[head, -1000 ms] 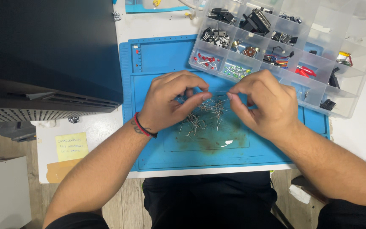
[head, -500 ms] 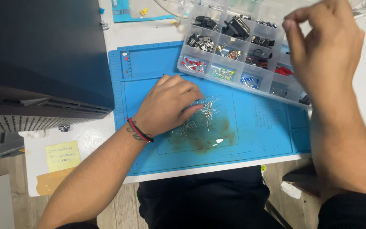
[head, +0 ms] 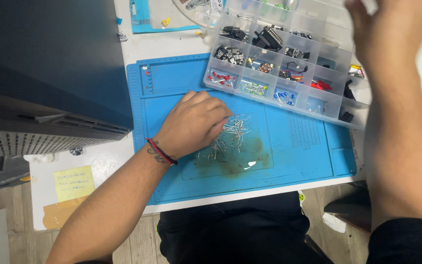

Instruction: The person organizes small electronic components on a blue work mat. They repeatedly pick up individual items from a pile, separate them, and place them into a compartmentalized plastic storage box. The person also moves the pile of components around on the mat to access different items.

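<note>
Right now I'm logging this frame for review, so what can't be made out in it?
Head view only:
- Right hand: fingertips blurred and cut by the top edge; grip unclear.
- Left hand: fingertips curl under, hiding any grip on the metal pins.
- Organizer box: parts too small to identify.

Parts organizer (head: 318,105) lies behind wire pile (head: 228,137) on mat (head: 299,156).

Mat (head: 172,78): bright blue, brown stain patch near centre. Pile of pins (head: 228,137): silvery grey. Organizer box (head: 318,27): clear, frosted plastic; compartments hold red, green, blue and black parts. Wristband (head: 160,151) on left hand (head: 191,122): red and black cords. Sticky note (head: 73,182): pale yellow. Desk (head: 103,161): white. Cabinet (head: 45,63): black.
</note>
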